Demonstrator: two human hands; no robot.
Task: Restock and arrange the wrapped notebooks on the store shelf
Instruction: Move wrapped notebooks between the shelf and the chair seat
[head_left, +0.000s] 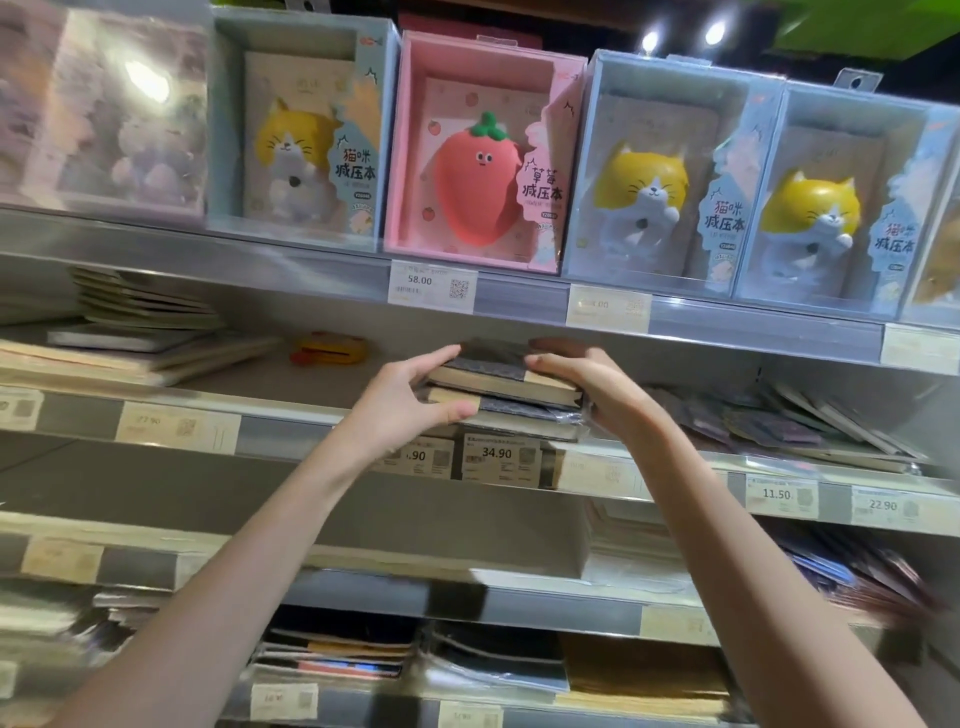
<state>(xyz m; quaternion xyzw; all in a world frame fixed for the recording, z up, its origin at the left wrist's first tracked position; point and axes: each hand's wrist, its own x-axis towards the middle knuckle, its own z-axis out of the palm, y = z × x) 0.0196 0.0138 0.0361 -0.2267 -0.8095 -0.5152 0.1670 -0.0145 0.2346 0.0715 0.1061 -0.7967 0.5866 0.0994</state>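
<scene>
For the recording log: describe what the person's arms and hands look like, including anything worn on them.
Both forearms are bare from the bottom edge of the picture up to the wrists; no sleeve shows. The left hand and the right hand wear no gloves, and no ring, watch or bracelet can be seen. The nails look short and unpainted, though the picture is slightly blurred.

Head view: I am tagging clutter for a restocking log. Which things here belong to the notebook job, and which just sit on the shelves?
Belongs to the job:
- stack of wrapped notebooks
- left hand, gripping the stack
- right hand, gripping the stack
- middle shelf

Just there:
- boxed cat toys
- strawberry toy box
- yellow item
- 34.90 price tag
</scene>
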